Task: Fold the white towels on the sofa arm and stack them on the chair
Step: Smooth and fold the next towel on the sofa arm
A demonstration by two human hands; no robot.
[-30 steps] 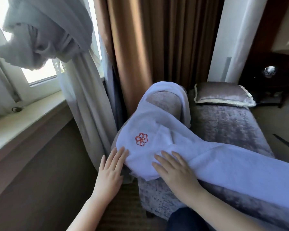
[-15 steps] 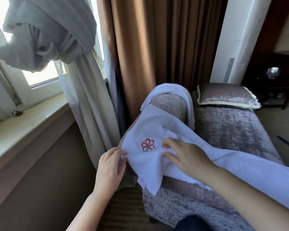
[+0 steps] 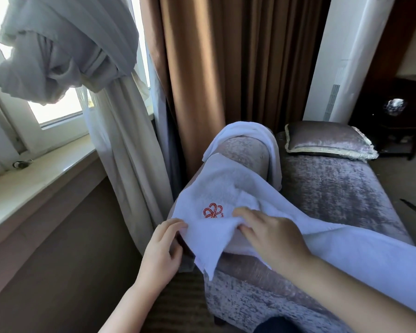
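I am logging: towel [image 3: 226,188], showing white with a bluish cast and carrying a red looped emblem [image 3: 213,211]. Second towel [image 3: 240,127], showing plain white. Sofa [image 3: 322,186], showing mottled grey-mauve velvet. Cushion [image 3: 327,140], showing silvery mauve, with cream fringe edging it. Curtain [image 3: 214,68], hanging brown; sheer curtain [image 3: 120,140], hanging pale grey. Carpet [image 3: 178,308], showing brown stripes.

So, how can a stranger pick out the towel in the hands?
Find the grey sofa by the brown curtain. Two white towels drape its arm; the nearer towel is held by the left hand and right hand. Unlike the plain far towel, it bears a red emblem.
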